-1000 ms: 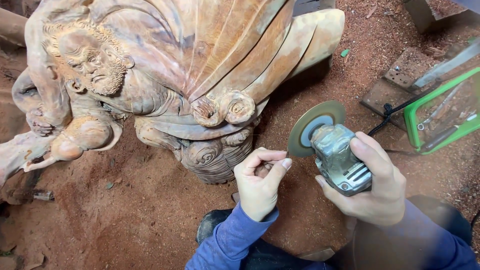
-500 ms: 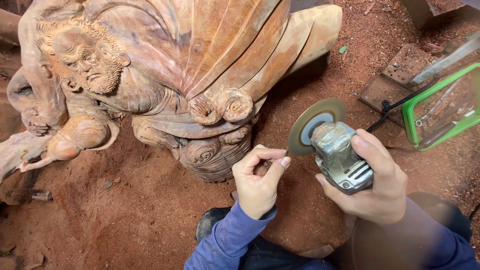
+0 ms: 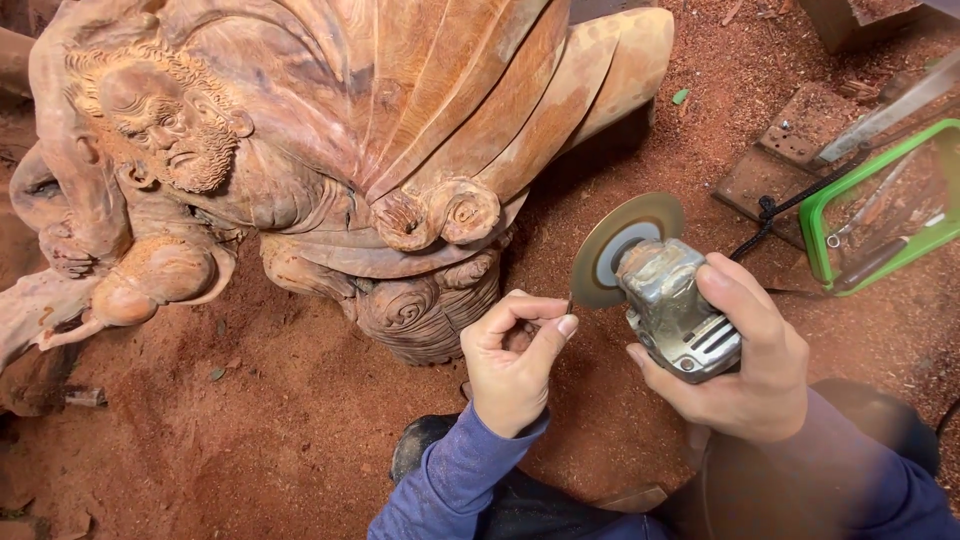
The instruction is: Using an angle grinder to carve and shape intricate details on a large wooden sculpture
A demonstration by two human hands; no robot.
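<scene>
Sawdust-red floor – wooden carving and green-rimmed tray on it.

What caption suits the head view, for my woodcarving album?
Right hand holds angle grinder; left hand at its disc, beside wooden sculpture.

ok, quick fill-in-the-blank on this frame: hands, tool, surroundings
1. The right hand grips an angle ____.
2. The left hand pinches its fingertips at the edge of the tool's round ____.
3. The wooden carving lies on ground covered in reddish ____.
4. The box at right has a ____ rim.

Missing words: grinder; disc; sawdust; green
</scene>
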